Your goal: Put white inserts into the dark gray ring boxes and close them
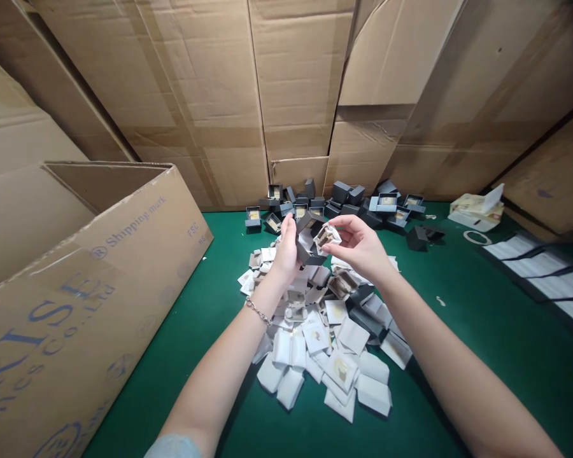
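Observation:
My left hand (286, 248) is closed round a small dark grey box (309, 236), held open above the green table (482, 318). My right hand (358, 245) pinches a small white insert pad (326, 236) right beside the box's open side. Below both hands lies a heap of white insert pads (325, 343), with a few dark boxes mixed in. A bracelet sits on my left wrist.
A large open cardboard carton (76, 286) stands at the left. Several dark grey boxes (344, 200) are grouped at the back against cardboard walls. A tape roll (477, 238), a white packet (475, 210) and stacked white sheets (544, 267) lie at the right.

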The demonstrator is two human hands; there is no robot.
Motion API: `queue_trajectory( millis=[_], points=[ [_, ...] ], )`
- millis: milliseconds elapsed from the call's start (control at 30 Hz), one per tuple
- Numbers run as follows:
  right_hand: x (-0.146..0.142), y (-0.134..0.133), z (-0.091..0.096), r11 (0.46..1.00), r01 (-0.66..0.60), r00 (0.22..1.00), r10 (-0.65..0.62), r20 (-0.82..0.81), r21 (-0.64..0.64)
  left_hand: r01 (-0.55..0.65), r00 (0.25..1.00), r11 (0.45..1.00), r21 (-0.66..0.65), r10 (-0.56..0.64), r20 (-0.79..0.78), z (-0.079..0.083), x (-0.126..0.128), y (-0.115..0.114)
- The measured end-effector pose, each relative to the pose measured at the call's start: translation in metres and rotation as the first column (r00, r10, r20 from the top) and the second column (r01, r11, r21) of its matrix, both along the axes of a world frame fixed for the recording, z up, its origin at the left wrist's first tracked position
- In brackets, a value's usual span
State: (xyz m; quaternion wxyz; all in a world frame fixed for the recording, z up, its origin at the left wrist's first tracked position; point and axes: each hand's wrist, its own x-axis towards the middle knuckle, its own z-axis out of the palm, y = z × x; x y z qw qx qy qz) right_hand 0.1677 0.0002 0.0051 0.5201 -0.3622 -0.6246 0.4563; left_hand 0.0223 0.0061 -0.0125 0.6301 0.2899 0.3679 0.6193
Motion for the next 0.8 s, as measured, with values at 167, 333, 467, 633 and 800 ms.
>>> queue_trajectory(
  millis=[167,333,467,633,800],
  points=[
    [0.0004,-0.0007,-0.0034,0.996,0.009,0.991,-0.021,0.133,0.089,-0.022,0.997,1.0,0.022,0.023,-0.07,0.0022,-0.0025,-0.0021],
    [0.0029,-0.0005,-0.0049,0.993,-0.023,0.983,0.002,0.185,0.112,-0.047,0.983,0.998,0.045,0.054,-0.174,0.0026,-0.004,-0.003],
    [0.003,-0.0001,-0.0058,0.991,-0.056,0.975,0.029,0.218,0.118,-0.067,0.959,0.995,0.078,0.085,-0.27,-0.0025,-0.0061,-0.0007],
    [0.0014,0.0,-0.0087,0.991,-0.087,0.973,0.062,0.22,0.103,-0.085,0.95,0.994,0.065,0.101,-0.295,-0.0034,-0.0079,-0.0007],
    [-0.0017,-0.0006,-0.0109,0.982,-0.106,0.954,0.056,0.296,0.157,-0.055,0.938,0.997,0.062,0.073,-0.339,-0.0016,-0.0076,-0.0022]
  ],
)
